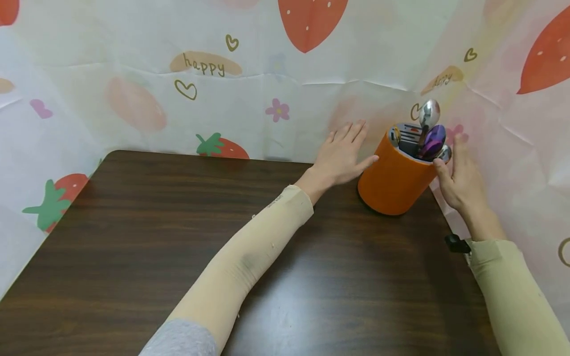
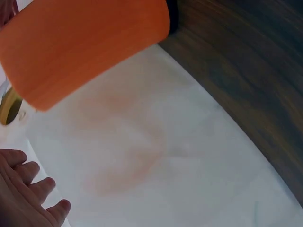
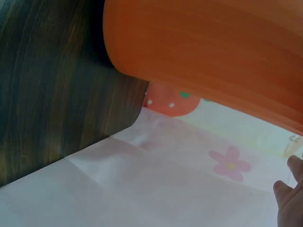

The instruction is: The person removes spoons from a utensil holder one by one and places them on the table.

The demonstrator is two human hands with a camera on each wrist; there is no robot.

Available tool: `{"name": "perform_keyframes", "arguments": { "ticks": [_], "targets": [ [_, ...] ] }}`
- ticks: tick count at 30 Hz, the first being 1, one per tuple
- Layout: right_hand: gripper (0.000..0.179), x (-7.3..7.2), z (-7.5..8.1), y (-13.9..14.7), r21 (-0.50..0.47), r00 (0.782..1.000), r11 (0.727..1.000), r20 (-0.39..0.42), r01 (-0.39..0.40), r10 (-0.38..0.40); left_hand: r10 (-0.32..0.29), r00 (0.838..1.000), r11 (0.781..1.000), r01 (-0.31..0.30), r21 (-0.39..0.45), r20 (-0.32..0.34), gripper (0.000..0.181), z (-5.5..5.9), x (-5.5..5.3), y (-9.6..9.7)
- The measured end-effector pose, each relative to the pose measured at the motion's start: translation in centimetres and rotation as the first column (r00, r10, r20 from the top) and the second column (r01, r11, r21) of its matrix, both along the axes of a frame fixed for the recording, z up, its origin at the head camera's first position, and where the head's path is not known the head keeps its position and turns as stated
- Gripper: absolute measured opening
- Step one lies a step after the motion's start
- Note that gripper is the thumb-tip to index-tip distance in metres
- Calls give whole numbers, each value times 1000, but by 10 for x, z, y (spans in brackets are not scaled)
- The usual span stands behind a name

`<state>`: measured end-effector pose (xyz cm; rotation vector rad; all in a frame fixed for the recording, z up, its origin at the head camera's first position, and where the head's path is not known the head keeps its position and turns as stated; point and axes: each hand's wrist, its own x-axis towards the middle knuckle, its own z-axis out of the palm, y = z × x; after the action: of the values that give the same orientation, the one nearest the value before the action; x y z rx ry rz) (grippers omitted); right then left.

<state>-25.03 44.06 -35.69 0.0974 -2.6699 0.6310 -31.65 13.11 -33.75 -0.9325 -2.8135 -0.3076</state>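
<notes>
An orange cylindrical utensil holder (image 1: 396,178) stands at the back right of the table. A metal spoon (image 1: 429,114) and purple utensils (image 1: 434,136) stick out of its top. My left hand (image 1: 340,155) is spread on its left side, fingers straight and thumb pointing at the holder's wall. On the other side is my right hand (image 1: 463,185), fingers straight and pointing up, its thumb right at the rim. Both wrist views show the holder's smooth wall close up, with only fingertips (image 2: 42,187) of the left hand and fingertips (image 3: 283,189) of the right.
The dark wood table (image 1: 178,222) has its back and right edges close to the holder. A white cloth (image 1: 133,64) printed with strawberries, hearts and flowers hangs behind and along the sides. A black wrist strap (image 1: 457,244) is on the right wrist.
</notes>
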Motion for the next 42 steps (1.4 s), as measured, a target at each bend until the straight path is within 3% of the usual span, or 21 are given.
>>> {"name": "perform_keyframes", "arguments": {
  "ticks": [8,19,29,38,42],
  "targets": [
    [85,-5,2,6,-6,999,1000,45,-29,30,14,996,998,-9,-63,85,85,8,-6,41],
    [84,-8,-1,5,-48,996,998,82,-32,36,55,987,997,-47,-58,150,89,3,-10,68],
    [74,-11,-5,8,-117,996,992,68,-56,64,72,981,997,-67,-32,182,88,1,-11,75],
    [71,-8,-2,6,-100,995,991,37,-93,97,53,984,998,-48,-33,169,87,1,-9,69],
    [70,-4,3,0,-82,991,990,61,-114,120,49,986,998,-44,-33,159,87,-1,-6,64]
  ]
}}
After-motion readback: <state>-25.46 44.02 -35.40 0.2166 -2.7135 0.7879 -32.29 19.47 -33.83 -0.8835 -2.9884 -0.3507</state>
